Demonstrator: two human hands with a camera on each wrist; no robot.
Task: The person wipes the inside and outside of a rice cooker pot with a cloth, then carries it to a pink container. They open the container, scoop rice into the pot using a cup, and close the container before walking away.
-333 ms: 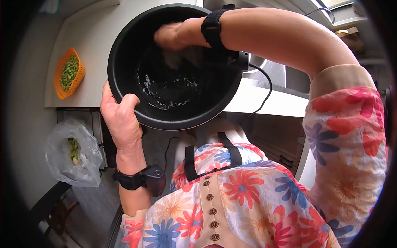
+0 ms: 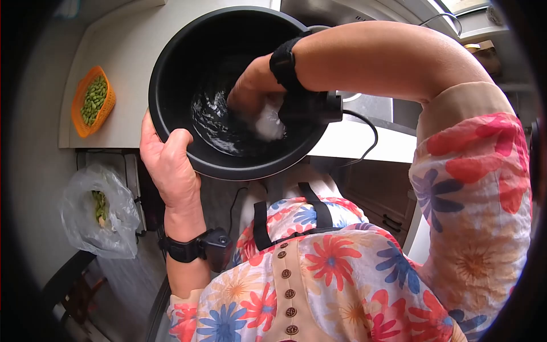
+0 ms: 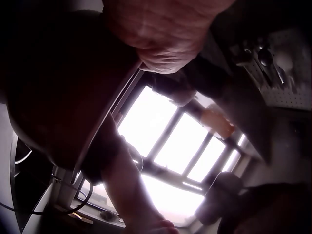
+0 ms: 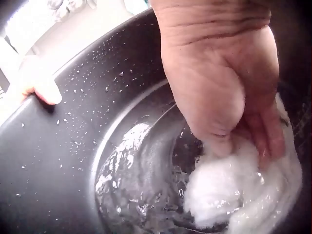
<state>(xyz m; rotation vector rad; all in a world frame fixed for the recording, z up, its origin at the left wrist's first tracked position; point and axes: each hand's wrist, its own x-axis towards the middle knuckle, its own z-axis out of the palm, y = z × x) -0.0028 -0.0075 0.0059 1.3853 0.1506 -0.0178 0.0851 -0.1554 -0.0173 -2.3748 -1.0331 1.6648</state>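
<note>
A large black pot (image 2: pixel 171 85) with water in its bottom is tilted toward the person. The left hand (image 2: pixel 171 162) grips its near-left rim, thumb over the edge. Inside the pot, the right hand (image 2: pixel 250 94) is down at the water. In the right wrist view the right hand (image 4: pixel 224 83) has its fingers curled on a wet white cloth-like bundle (image 4: pixel 219 190), partly in the water; the fingertips are partly hidden. Water drops dot the pot's inner wall (image 4: pixel 53 141). The left wrist view is dark, with the left hand (image 3: pixel 165 34) at the pot's rim.
An orange basket (image 2: pixel 108 117) of green beans or pods stands on the white counter (image 2: pixel 128 62) at the left. Below it hangs a clear plastic bag (image 2: pixel 77 216) with green scraps. A metal sink (image 2: pixel 364 108) lies behind the right arm, and a black cable (image 2: pixel 373 128) hangs from the wrist device.
The right hand has moved from the pot's far wall down and toward the person, into the water. The white bundle has shifted right and nearer, and the water swirls more. The left hand keeps its grip.
</note>
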